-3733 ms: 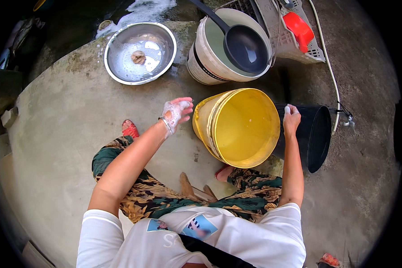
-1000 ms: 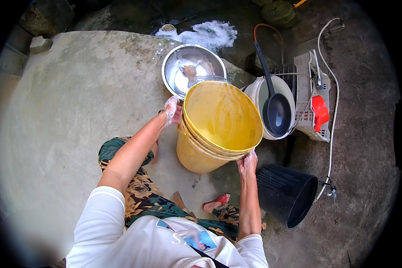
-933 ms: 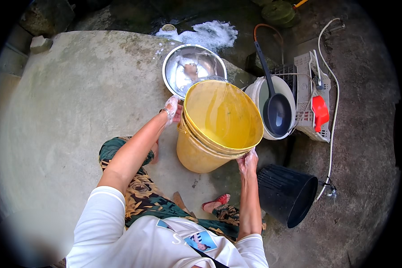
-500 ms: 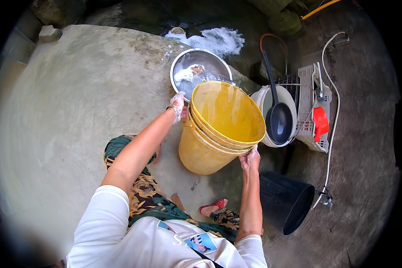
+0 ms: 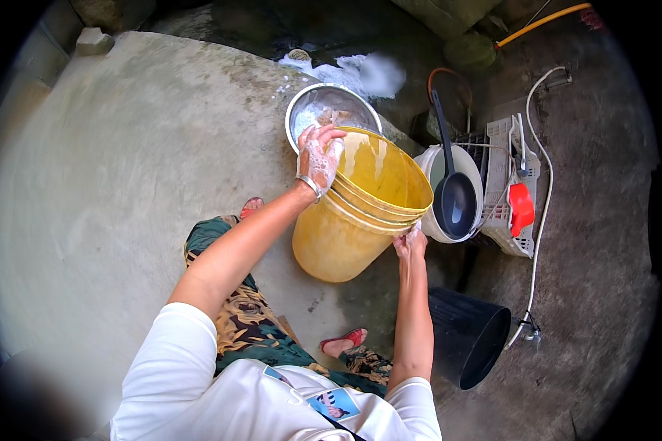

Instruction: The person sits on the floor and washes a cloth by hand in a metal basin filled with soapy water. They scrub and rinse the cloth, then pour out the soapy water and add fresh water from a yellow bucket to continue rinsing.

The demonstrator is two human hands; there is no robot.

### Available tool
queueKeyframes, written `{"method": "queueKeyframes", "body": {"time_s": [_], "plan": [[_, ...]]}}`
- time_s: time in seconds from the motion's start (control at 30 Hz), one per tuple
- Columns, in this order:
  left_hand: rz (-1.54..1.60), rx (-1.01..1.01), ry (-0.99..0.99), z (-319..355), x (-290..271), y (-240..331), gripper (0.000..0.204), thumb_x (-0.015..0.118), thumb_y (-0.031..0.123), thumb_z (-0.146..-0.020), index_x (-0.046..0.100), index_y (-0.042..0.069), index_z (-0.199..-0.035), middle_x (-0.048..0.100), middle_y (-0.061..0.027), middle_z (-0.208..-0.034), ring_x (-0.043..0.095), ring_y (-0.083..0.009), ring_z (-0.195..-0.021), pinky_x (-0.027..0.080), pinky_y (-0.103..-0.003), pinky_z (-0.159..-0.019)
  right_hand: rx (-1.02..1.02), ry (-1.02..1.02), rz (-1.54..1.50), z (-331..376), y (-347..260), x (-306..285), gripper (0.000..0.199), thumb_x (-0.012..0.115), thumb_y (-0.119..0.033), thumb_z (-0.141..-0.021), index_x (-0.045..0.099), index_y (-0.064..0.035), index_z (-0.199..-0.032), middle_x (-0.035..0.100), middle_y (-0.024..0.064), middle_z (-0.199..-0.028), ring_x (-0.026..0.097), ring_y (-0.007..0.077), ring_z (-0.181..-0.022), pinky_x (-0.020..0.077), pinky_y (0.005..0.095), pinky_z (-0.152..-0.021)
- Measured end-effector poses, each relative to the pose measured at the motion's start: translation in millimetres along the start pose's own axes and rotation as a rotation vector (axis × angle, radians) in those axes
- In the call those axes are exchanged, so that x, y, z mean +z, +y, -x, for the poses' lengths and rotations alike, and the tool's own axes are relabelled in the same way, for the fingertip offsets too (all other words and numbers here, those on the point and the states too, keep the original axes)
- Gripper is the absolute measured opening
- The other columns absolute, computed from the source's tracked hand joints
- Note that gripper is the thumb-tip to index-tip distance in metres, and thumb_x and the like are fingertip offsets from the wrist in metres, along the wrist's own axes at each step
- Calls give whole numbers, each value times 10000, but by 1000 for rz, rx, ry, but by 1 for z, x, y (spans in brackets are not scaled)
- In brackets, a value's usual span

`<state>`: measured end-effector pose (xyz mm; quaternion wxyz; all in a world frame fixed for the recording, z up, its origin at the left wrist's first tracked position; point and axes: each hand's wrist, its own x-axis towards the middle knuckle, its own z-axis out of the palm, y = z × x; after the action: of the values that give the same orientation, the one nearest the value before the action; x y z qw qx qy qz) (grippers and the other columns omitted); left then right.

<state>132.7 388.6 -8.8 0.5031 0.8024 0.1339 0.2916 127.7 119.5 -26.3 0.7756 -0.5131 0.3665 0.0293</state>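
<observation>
A yellow plastic bucket [image 5: 360,209] tilts between my hands, its wide mouth turned up and to the right. Wet with suds, my left hand [image 5: 321,158] lies over the left side of its rim, gripping it. Beneath the rim on the right, my right hand [image 5: 410,241] is closed on the bucket; part of its fingers is hidden. A metal basin [image 5: 296,110] sits just beyond the bucket, partly covered by it. Foam and a brownish thing I cannot identify [image 5: 335,117] lie in the basin.
To the right stands a white bucket [image 5: 472,165] with a black ladle [image 5: 456,202] across it. Beside it are a white plastic crate [image 5: 502,147] and a red scoop [image 5: 521,208]. A black bucket [image 5: 463,331] lies tipped nearer me. A white hose [image 5: 548,154] trails along the right.
My left hand has moved from the bucket's side up onto its rim. The bucket has shifted slightly; my right hand keeps its hold below the rim.
</observation>
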Motion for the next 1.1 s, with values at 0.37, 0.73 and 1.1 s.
{"method": "queueKeyframes", "body": {"time_s": [0.37,0.73,1.1], "plan": [[-49,60,36,9,-9,26,142,550,140,-740,653,134,-837,572,-66,-1006,351,-285,-1119,175,-412,-992,5,0,-16,-19,8,17,128,582,-112,-785,512,-6,-778,521,62,-615,478,138,-425,419,261,-345],[381,-209,466,-32,-14,-32,172,504,-11,-714,604,54,-838,583,-89,-873,529,-223,-862,399,-323,-804,73,12,2,-16,8,19,96,498,-169,-843,531,-82,-817,518,-5,-639,473,91,-455,465,228,-411],[614,-281,518,-40,-19,-38,160,462,44,-776,592,19,-867,561,-106,-916,532,-192,-868,412,-300,-798,110,59,92,-43,13,28,122,496,-188,-841,540,-74,-841,554,23,-667,507,103,-469,483,234,-411]]}}
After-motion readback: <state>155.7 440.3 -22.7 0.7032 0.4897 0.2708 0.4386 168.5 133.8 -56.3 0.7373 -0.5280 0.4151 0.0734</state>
